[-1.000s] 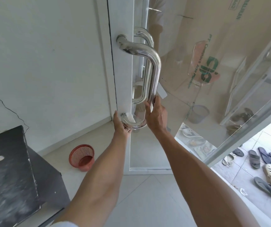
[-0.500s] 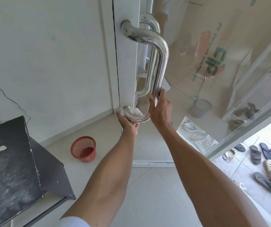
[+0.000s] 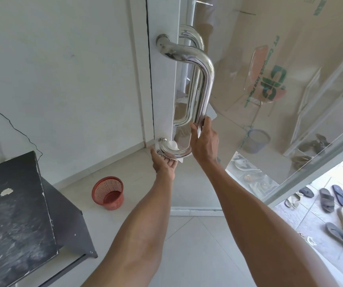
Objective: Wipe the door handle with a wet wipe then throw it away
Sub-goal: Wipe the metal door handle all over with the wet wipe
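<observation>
A chrome D-shaped door handle (image 3: 202,83) is fixed to the white frame of a glass door. My left hand (image 3: 163,162) cups the handle's lower bend from below, palm up. It holds a white wet wipe (image 3: 180,160) against the metal, and most of the wipe is hidden. My right hand (image 3: 203,139) grips the lower part of the upright bar. A white sheet corner (image 3: 212,116) sticks out behind its fingers.
A red mesh waste basket (image 3: 108,192) stands on the tiled floor by the wall, down to the left of the handle. A black table (image 3: 11,214) fills the lower left. The glass door (image 3: 290,146) stands open, with several sandals (image 3: 342,204) outside on the right.
My left hand has slid from beside the lower mount to underneath the bend with the wipe. My right hand keeps its grip on the bar. The view has shifted a little.
</observation>
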`<state>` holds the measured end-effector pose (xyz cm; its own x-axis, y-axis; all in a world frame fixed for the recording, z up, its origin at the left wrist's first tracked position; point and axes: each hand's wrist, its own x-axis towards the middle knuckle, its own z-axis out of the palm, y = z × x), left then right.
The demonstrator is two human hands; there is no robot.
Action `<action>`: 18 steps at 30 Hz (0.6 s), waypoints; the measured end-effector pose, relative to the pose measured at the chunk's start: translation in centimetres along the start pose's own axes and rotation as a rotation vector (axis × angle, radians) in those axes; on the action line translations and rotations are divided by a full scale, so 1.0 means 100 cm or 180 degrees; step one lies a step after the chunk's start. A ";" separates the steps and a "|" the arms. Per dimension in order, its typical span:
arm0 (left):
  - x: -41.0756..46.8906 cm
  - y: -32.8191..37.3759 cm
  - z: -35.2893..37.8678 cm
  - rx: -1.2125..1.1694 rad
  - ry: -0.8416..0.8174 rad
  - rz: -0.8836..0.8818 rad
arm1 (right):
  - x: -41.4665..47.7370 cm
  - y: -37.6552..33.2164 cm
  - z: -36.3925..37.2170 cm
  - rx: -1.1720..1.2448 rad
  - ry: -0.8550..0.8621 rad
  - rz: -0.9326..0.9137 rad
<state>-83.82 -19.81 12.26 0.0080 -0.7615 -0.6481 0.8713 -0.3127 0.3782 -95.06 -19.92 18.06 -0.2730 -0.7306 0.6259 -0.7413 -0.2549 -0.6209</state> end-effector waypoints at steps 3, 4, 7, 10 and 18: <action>0.002 0.010 0.001 -0.0047 0.0136 0.0177 | 0.000 0.000 0.000 -0.0006 -0.0013 -0.0006; 0.004 0.016 0.002 -0.0073 0.0197 0.0291 | 0.000 0.000 0.000 0.0005 -0.0009 -0.0010; 0.009 0.028 0.005 0.0042 0.0221 0.0480 | -0.002 0.000 -0.001 0.0020 -0.0006 -0.0006; 0.008 0.024 0.007 0.0110 0.0242 0.0578 | -0.003 -0.001 -0.001 0.0004 0.0016 -0.0021; 0.002 0.006 -0.004 0.0577 0.0886 0.0807 | -0.004 0.000 -0.001 -0.0004 -0.0018 0.0015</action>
<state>-83.04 -19.92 12.05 0.3651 -0.6525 -0.6640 0.7244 -0.2488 0.6429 -95.03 -19.52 17.89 -0.2731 -0.7354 0.6201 -0.7407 -0.2506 -0.6234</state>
